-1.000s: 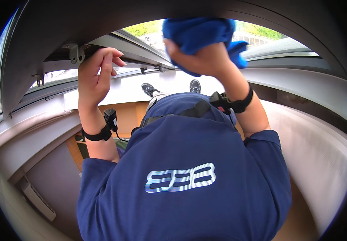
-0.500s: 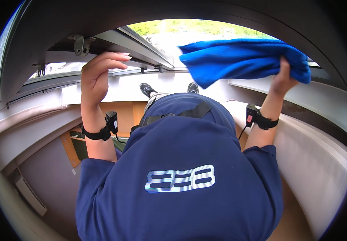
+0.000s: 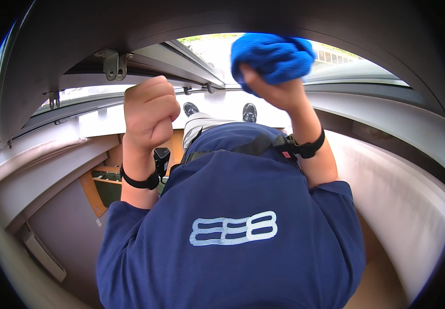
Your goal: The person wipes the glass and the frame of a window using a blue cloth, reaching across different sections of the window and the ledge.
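In my right hand (image 3: 279, 91) is a blue cloth (image 3: 276, 55), bunched into a wad and raised in front of the bright window pane. The fingers are wrapped into it and partly hidden, and the hand is a little blurred. My left hand (image 3: 153, 110) is closed in a fist, with nothing showing in it. It is raised below the dark window frame (image 3: 191, 64), near a metal bracket (image 3: 113, 64), and appears apart from both.
A white sill or ledge (image 3: 222, 105) runs beyond my body, with my black shoes (image 3: 249, 112) seen against it. A pale curved panel (image 3: 392, 201) stands at my right. On the left are a wooden shelf unit (image 3: 98, 198) and a grey surface (image 3: 60, 221).
My right hand has swung left, and the cloth, spread out before, is now bunched up. My left hand has gone from loosely open to a fist and moved slightly right and lower.
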A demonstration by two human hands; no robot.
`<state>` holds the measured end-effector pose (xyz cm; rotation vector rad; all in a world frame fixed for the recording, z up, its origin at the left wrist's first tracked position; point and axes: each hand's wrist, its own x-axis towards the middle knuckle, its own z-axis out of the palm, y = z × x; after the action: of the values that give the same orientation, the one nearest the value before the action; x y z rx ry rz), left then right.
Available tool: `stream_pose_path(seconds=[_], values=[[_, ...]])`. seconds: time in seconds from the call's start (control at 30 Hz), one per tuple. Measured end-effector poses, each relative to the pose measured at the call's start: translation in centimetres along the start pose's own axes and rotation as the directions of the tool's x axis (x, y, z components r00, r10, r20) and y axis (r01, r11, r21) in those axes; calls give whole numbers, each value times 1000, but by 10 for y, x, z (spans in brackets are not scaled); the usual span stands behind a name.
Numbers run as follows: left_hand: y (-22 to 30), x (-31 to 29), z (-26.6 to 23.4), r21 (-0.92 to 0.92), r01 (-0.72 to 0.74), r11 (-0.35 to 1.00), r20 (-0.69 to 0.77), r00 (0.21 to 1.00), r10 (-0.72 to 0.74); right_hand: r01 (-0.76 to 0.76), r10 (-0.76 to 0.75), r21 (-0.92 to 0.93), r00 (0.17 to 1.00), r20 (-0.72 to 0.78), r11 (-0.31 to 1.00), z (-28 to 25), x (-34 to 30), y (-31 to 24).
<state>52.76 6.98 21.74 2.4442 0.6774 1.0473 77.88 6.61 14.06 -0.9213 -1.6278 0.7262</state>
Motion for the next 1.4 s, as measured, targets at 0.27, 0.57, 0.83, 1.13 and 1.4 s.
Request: stream_pose_path(seconds=[0.27, 0.57, 0.83, 1.13, 1.4], values=[[-16, -13, -12, -135, -127, 983, -19, 992, 126, 112, -81, -180, 982, 170, 977, 66, 25, -3], [-21, -2, -5, -72, -151, 986, 166, 973, 161, -74, 39, 24, 214, -976, 997, -184, -43, -12], [11, 0, 6, 382, -329, 863, -129, 906, 403, -60, 205, 217, 630, -749, 974, -144, -39, 6], [20, 55, -13, 824, -330, 461, -53, 765, 642, -2, -32, 176, 981, 193, 984, 71, 40, -10], [-21, 65, -24, 881, -247, 403, -103, 732, 674, -65, 121, 270, 974, -193, 961, -113, -30, 14]])
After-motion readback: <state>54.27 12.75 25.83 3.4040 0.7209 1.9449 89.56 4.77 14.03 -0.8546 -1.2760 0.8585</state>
